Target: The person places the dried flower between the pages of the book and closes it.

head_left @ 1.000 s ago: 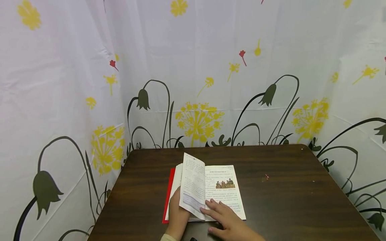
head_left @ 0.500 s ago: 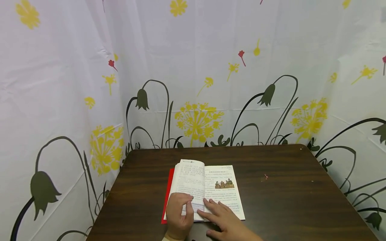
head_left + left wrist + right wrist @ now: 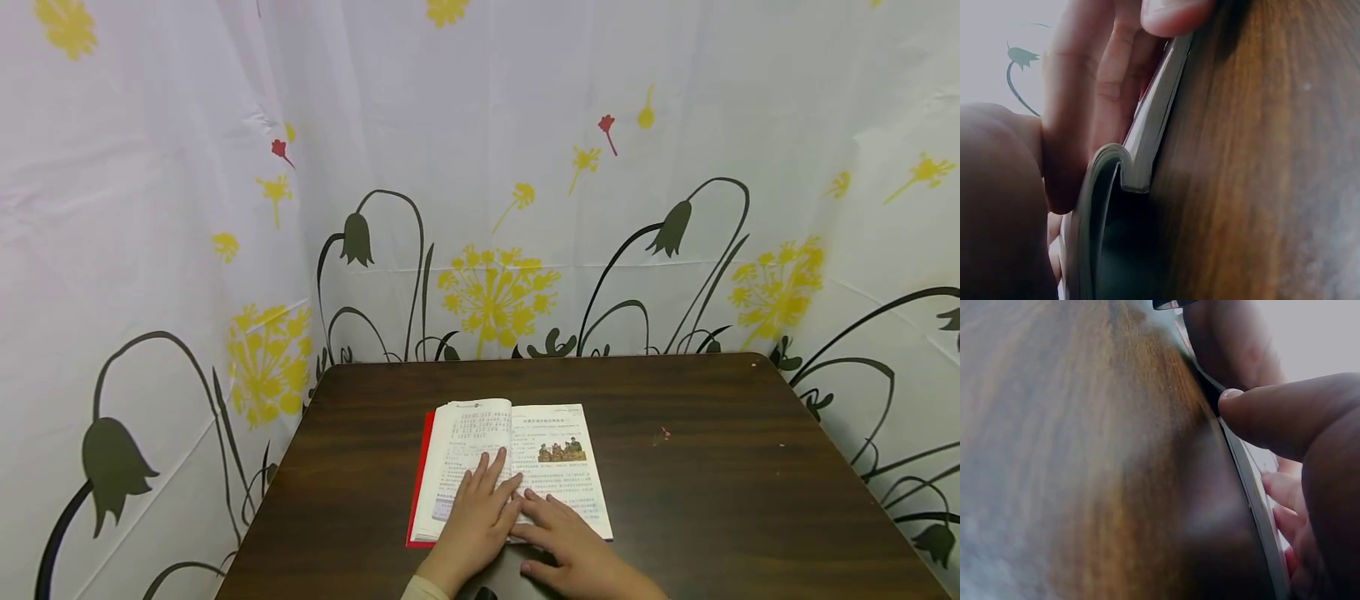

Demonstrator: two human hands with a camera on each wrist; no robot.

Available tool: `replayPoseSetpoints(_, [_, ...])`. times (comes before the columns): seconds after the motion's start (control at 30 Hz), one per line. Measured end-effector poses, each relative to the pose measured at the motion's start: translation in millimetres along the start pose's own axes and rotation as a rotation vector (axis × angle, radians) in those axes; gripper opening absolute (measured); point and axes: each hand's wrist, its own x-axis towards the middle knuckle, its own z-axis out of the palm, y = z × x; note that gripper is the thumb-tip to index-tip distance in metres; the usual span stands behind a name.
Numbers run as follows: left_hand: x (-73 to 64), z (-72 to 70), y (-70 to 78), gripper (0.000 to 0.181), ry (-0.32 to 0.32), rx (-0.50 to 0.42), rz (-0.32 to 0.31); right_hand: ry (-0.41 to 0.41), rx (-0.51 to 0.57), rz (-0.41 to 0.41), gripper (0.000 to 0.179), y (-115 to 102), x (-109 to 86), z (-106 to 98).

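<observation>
An open book with printed pages lies flat on the table, a red cover edge showing along its left side. On the right page is a small coloured picture of figures. My left hand rests with straight fingers on the lower left page, fingertips near the spine. Beside it, my right hand lies on the lower right page, fingers extended and thumb at the book's near edge. The two hands meet near the spine. In the left wrist view the book's page block bends up at the spine under the fingers.
The dark wood-grain table extends on both sides of the book. Behind it hangs a white curtain with printed flowers. A small black object shows at the bottom edge by the left wrist.
The raised page has come down flat on the left side. My left hand moved from under it, over the page and toward the spine, fingers now spread. The right hand stays nearly in place.
</observation>
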Motion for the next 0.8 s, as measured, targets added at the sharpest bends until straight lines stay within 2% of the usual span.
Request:
replayPoseSetpoints(0.23, [-0.5,-0.5,2.1,0.069,-0.014,0.009,-0.017,0.075,-0.003,-0.061,0.052,3,-2.8,-1])
replayPoseSetpoints(0.37, [-1.6,1.6,-1.9,0.093,-0.024,0.085,0.002,0.072,0.081,-0.081,0.049,8,-7.0,-7])
replayPoseSetpoints(0.43, [-2.9,2.7,-4.1,0.105,-0.030,0.129,0.015,0.005,0.198,-0.040,0.047,11,-9.7,-13])
replayPoseSetpoints(0.5, [-3.9,4.4,-4.8,0.116,-0.030,0.170,0.028,-0.060,0.347,0.040,0.041,13,-12.7,-21])
replayPoseSetpoints(0.6, [-3.8,7.3,-4.1,0.122,-0.033,0.206,0.018,-0.096,0.543,0.157,0.032,16,-12.4,-38])
replayPoseSetpoints(0.7, [-3.2,10.9,-1.8,0.123,-0.029,0.218,0.002,-0.013,0.636,0.220,0.024,19,-11.1,-63])
replayPoseSetpoints(0.8, [-4.0,10.5,-1.0,0.123,-0.020,0.220,-0.002,0.103,0.619,0.296,0.016,21,-8.6,-96])
